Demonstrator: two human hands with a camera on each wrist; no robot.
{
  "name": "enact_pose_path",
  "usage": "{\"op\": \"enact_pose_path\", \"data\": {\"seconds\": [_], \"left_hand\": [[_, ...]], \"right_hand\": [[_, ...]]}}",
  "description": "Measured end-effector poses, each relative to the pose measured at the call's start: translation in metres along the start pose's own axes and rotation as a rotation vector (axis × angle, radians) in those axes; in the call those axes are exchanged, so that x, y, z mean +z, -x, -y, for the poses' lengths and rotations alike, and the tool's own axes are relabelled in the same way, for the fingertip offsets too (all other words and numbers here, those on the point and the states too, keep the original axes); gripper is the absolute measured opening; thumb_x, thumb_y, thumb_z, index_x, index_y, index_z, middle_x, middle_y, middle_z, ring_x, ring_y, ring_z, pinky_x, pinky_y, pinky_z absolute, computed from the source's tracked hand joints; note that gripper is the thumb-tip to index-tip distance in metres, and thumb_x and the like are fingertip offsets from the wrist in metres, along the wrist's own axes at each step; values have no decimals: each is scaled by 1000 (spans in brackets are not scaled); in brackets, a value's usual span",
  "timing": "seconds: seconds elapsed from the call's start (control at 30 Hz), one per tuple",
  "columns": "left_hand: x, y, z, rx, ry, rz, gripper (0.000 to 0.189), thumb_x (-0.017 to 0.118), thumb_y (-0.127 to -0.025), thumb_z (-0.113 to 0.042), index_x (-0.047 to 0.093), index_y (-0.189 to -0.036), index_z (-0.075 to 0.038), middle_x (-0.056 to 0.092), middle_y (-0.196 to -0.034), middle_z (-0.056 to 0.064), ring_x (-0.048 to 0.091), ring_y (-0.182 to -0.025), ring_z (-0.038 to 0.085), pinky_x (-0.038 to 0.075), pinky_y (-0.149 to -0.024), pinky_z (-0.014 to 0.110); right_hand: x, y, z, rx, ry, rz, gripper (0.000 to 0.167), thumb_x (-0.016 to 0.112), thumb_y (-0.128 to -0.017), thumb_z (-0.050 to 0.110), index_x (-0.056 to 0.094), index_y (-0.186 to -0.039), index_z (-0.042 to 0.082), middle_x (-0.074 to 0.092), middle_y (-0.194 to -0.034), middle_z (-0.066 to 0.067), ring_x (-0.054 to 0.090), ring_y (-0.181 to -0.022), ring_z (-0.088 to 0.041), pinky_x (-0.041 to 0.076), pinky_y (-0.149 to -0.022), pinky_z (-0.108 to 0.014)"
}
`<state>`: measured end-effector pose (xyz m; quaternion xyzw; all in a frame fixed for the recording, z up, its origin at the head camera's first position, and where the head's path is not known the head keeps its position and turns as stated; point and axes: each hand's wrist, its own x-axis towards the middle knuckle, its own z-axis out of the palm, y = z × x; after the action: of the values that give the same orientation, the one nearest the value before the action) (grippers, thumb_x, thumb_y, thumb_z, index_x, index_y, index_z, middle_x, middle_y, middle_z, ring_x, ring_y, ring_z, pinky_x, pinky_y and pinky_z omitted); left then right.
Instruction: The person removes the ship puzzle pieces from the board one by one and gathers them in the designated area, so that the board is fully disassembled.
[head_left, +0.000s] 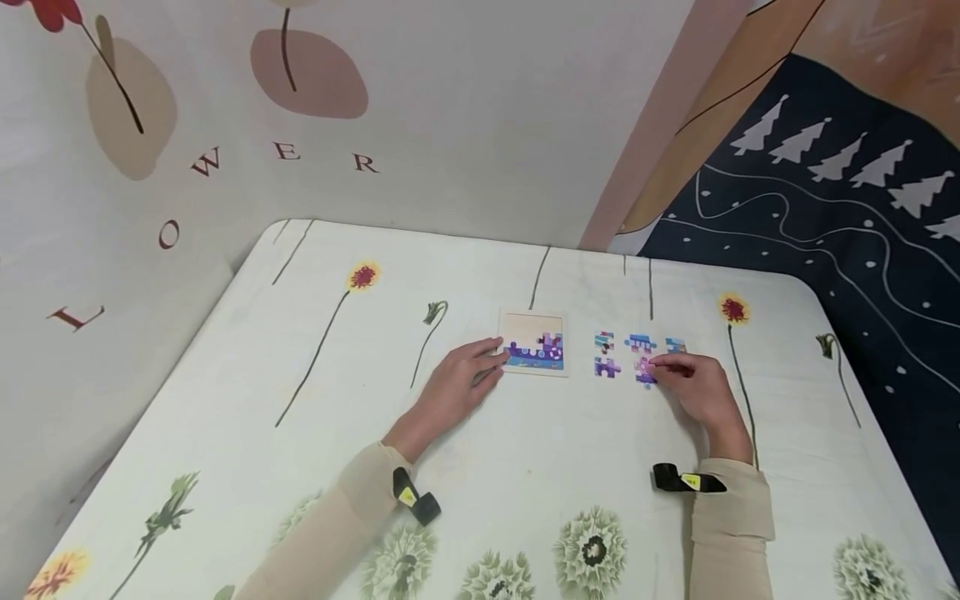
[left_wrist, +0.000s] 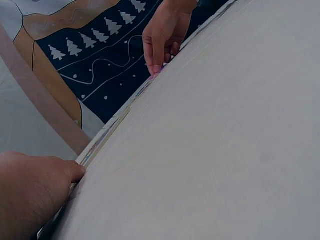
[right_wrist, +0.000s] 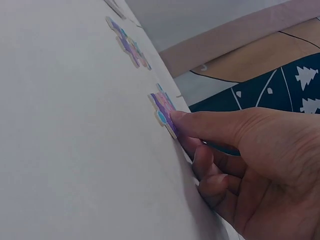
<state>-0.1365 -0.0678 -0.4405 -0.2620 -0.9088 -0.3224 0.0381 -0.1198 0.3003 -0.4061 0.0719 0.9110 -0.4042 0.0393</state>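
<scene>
A square wooden jigsaw tray [head_left: 525, 324] lies on the table, its lower part filled with purple and blue picture pieces and bare wood showing above. My left hand [head_left: 463, 375] rests at the tray's left edge with its fingers extended onto the rim. In the left wrist view, that thumb [left_wrist: 75, 171] meets the tray's near edge. To the right of the tray, my right hand [head_left: 693, 387] pinches a pink and purple puzzle piece [right_wrist: 161, 111] between thumb and forefinger, its other fingers curled beneath. The piece is close over the tabletop.
Several loose pieces lie between the tray and my right hand, among them a purple piece [head_left: 606, 367], a striped piece [head_left: 604, 341] and a blue one [head_left: 640, 342]. Another blue piece [head_left: 676, 344] sits just beyond my right fingers. The flower-printed tabletop [head_left: 525, 450] meets a wall behind.
</scene>
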Motion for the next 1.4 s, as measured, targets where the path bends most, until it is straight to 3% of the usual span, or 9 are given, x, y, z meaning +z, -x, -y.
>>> {"op": "enact_pose_path", "data": {"seconds": [0.43, 0.6, 0.87, 1.0, 1.23, 1.4], "left_hand": [[-1, 0, -1, -6, 12, 8, 32, 69, -102, -17, 70, -132, -7, 58, -149, 8, 52, -140, 26, 39, -118, 40], [-1, 2, -1, -16, 26, -1, 32, 69, -101, -16, 70, -132, -7, 58, -149, 8, 51, -141, 26, 39, -119, 40], [-1, 1, -1, -15, 28, 20, 34, 69, -101, -17, 69, -134, -8, 56, -151, 7, 50, -142, 25, 38, -119, 39], [-2, 0, -1, -11, 23, 22, 34, 69, -101, -17, 68, -134, -8, 56, -151, 7, 50, -142, 25, 38, -120, 39], [-3, 1, -1, -19, 28, 29, 34, 68, -102, -18, 68, -135, -8, 55, -152, 7, 50, -142, 25, 37, -120, 39], [-2, 4, -1, -8, 21, 20, 34, 68, -102, -18, 68, -134, -8, 55, -152, 7, 51, -141, 26, 37, -120, 39]], "right_hand": [[2, 1, 2, 52, -22, -22, 25, 68, -102, 16, 74, -118, -1, 65, -106, -13, 50, -90, -23, 44, -69, -24], [1, 0, 6, 10, 0, -34, 27, 69, -101, 19, 74, -119, -1, 66, -105, -14, 51, -89, -23, 44, -70, -23], [6, 1, 19, -2, -16, -96, 37, 59, -107, 32, 72, -124, 1, 65, -108, -16, 52, -91, -21, 45, -70, -26], [17, -3, 34, -47, -67, -104, 33, 61, -106, 29, 73, -121, 2, 66, -103, -15, 53, -84, -20, 45, -65, -23], [50, -15, 63, -92, -123, -36, 26, 62, -105, 20, 73, -120, 2, 64, -96, -13, 51, -82, -22, 44, -67, -26], [73, -21, 78, -134, -166, -17, 22, 63, -104, 15, 74, -118, 1, 65, -90, -13, 54, -70, -19, 44, -59, -24]]}}
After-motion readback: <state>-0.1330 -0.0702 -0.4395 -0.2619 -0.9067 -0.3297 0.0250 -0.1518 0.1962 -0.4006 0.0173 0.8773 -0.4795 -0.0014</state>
